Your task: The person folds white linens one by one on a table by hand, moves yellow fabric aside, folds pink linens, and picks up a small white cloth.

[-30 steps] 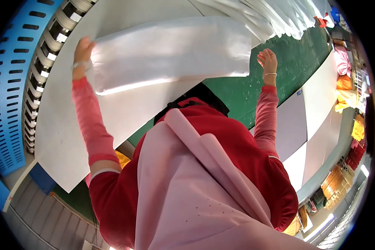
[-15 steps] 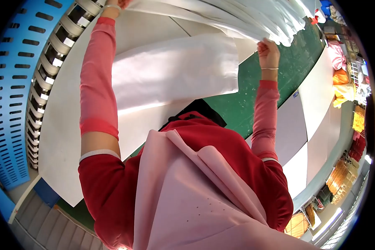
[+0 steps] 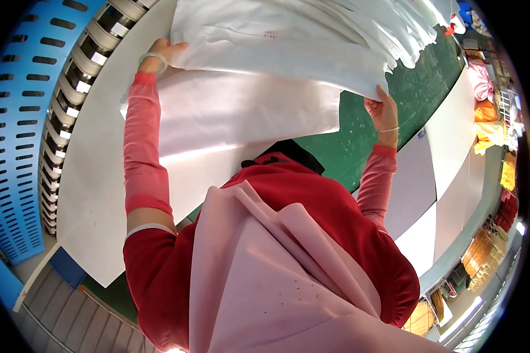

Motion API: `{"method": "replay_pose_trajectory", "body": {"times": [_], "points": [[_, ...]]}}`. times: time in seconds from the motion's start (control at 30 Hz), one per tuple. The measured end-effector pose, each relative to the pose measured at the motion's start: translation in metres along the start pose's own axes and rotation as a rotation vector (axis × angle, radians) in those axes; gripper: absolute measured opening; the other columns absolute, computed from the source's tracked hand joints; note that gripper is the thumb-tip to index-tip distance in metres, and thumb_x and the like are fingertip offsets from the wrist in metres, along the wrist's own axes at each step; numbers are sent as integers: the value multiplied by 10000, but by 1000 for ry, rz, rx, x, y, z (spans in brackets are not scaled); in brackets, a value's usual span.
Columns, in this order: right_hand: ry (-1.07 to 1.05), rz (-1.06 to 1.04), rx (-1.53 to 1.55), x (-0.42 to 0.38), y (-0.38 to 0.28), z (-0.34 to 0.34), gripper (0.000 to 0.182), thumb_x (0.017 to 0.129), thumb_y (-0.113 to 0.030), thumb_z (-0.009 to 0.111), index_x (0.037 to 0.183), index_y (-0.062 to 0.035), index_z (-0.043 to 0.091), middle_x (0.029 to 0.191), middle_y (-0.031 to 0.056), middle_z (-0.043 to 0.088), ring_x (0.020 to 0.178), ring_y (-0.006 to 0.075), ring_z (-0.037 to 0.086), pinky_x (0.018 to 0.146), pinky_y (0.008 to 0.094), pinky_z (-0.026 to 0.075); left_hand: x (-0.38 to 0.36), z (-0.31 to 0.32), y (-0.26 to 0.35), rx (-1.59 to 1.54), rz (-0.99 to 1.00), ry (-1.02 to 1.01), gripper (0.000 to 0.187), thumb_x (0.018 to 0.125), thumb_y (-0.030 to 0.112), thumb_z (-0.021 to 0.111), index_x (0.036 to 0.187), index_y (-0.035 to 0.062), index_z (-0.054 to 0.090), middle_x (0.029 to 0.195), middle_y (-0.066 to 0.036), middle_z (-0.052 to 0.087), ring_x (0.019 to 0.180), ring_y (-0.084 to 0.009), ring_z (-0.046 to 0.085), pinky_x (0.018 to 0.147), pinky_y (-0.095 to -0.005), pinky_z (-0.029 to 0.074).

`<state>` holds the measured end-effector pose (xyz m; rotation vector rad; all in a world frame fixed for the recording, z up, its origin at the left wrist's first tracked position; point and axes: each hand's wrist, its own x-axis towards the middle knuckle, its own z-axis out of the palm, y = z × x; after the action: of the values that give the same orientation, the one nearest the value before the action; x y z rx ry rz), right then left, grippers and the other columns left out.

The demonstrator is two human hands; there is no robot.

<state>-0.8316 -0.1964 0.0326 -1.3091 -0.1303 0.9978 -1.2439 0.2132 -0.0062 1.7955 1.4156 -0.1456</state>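
A white cloth panel with a small red-marked label hangs stretched between my two hands. My left hand grips its left corner, thumb along the edge. At the opposite corner, my right hand is closed on the cloth in a pinch. Beneath it, a second white cloth piece lies flat on the white table, its right end reaching past the table edge. More gathered white cloth hangs in folds at the upper right.
A blue slotted panel and a row of curved grey parts border the table's left side. Green floor shows at the right, with white tabletops beyond. Orange and yellow bundles line the far right.
Both hands have come down toward my body, drawing the white cloth over the lying piece. The cloth is now spread out more flatly, and its label has come into view.
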Motion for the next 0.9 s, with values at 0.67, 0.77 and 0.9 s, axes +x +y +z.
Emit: {"method": "replay_pose_trajectory", "body": {"times": [0.67,0.77,0.9], "points": [[-280,-136,-402,-60,3,17,228,832,-82,557,1028,27,595,941,38,611,857,109,551,811,241,408,-166,-37,-84,-755,387,213,519,820,79,569,1292,19,361,1206,-71,494,1102,-139,467,939,-275,361],[-337,-70,-412,-60,-8,42,272,863,-163,534,1035,41,586,949,41,609,861,104,559,803,239,421,-175,-15,-81,-768,313,76,505,821,122,583,1273,1,394,1168,-51,509,1047,-114,473,900,-238,358],[-180,-29,-566,-45,-14,62,299,871,-235,529,1030,9,596,924,36,608,837,95,569,767,217,432,-171,-18,-79,-559,88,117,388,825,150,593,1171,-1,503,1045,-20,557,916,-98,504,809,-228,390]]}}
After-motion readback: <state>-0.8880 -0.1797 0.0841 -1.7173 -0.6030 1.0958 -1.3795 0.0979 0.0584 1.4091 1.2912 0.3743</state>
